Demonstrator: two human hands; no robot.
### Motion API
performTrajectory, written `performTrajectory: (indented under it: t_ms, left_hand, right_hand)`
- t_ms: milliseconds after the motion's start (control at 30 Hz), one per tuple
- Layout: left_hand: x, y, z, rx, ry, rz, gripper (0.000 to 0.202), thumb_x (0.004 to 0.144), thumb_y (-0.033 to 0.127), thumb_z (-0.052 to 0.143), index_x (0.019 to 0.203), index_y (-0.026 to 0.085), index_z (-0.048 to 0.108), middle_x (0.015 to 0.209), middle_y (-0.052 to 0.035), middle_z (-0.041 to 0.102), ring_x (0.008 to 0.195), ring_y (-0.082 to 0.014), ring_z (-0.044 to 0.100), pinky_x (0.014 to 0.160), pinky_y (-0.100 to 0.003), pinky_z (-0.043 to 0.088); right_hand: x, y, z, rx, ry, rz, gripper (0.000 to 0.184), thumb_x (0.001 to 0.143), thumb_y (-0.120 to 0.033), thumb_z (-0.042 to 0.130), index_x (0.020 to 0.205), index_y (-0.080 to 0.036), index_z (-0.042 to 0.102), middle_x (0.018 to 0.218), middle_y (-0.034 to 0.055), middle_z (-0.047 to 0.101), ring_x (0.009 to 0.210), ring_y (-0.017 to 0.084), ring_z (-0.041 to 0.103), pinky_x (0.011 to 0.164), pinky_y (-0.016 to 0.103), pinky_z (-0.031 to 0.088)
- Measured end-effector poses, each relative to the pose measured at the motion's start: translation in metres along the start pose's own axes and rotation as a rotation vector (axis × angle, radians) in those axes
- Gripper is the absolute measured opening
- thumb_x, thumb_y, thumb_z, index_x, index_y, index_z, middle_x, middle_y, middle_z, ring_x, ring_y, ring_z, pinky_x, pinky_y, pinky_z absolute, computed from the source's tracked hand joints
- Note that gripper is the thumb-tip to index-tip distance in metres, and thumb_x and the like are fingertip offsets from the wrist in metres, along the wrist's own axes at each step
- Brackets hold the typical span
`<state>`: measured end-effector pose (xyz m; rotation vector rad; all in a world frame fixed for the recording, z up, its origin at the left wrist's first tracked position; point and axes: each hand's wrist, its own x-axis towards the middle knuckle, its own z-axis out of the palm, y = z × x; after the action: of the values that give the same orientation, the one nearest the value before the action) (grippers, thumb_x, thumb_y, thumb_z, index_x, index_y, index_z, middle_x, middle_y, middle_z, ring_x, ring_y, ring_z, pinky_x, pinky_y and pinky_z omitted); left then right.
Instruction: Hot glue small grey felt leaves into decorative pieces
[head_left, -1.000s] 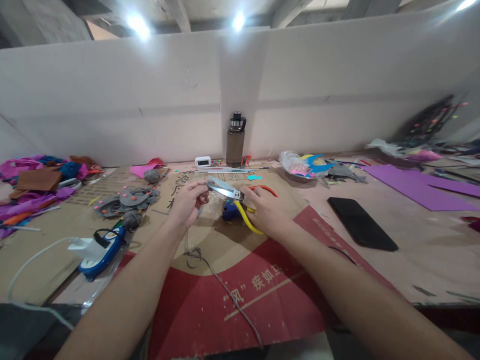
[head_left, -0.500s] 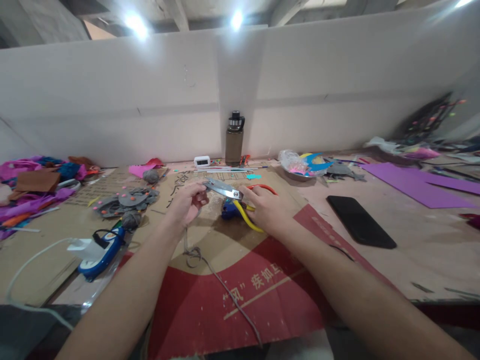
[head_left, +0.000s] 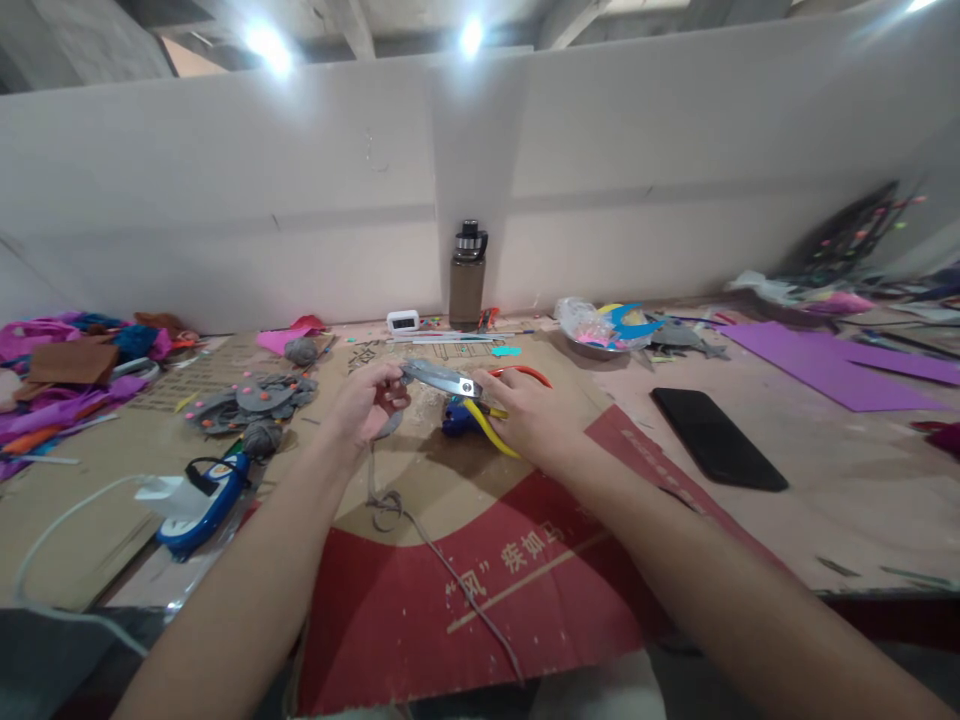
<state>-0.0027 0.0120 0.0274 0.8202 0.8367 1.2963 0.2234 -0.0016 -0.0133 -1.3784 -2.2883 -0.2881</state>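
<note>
A: State the location of the scissors.

B: From where I stand, they are on the near side of the bottle, raised above the cardboard that covers part of the worktop.

A: Report the right grip.

B: The right hand, in front of the bottle and slightly to its right, is wrapped around the red and yellow handles. The blades point toward the left hand. They look nearly together; I cannot tell the exact gap.

A: Report the left grip.

B: In front of the bottle and to its left. The fingers are curled in and appear pinched on a small grey piece, mostly hidden by the hand.

A: Identify the step in hand.

B: In my judgement, a fine cut: the blade ends lie right at the left fingertips.

A: Specify what the next move calls for.

B: A steady left pinch, fingertips clear of the blade path, and short, controlled strokes. Mind the blue object under the scissors, also in front of the bottle. Keep the blades off the grey cord, which lies farther forward of the bottle, toward the person.
</note>
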Motion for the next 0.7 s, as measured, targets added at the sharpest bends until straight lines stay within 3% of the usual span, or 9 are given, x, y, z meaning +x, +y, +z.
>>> performTrajectory:
  t_ms: [400,700]
  left_hand:
    - [0.0034,0.0009,-0.0033,0.013,0.001,-0.07,0.011,0.055,0.006,0.055,0.052,0.013,0.048,0.048,0.0035,0.038,0.041,-0.0038,0.031,0.039,-0.017,0.027]
    - [0.0059,-0.0015,-0.0077,0.002,-0.012,-0.083,0.015,0.057,0.007,0.056,0.052,0.015,0.044,0.048,0.004,0.037,0.041,-0.0037,0.031,0.04,-0.017,0.028]
  right_hand:
    - [0.0005,-0.0052,-0.0023,0.02,-0.078,0.005,0.038,0.09,-0.033,0.047,0.127,-0.024,0.053,0.1,0.0079,0.065,0.082,0.019,0.059,0.062,0.028,0.032]
    - [-0.0025,-0.0084,-0.0014,0.011,-0.06,0.018,0.039,0.092,-0.034,0.043,0.128,-0.024,0.053,0.099,0.0092,0.067,0.082,0.02,0.061,0.064,0.028,0.035]
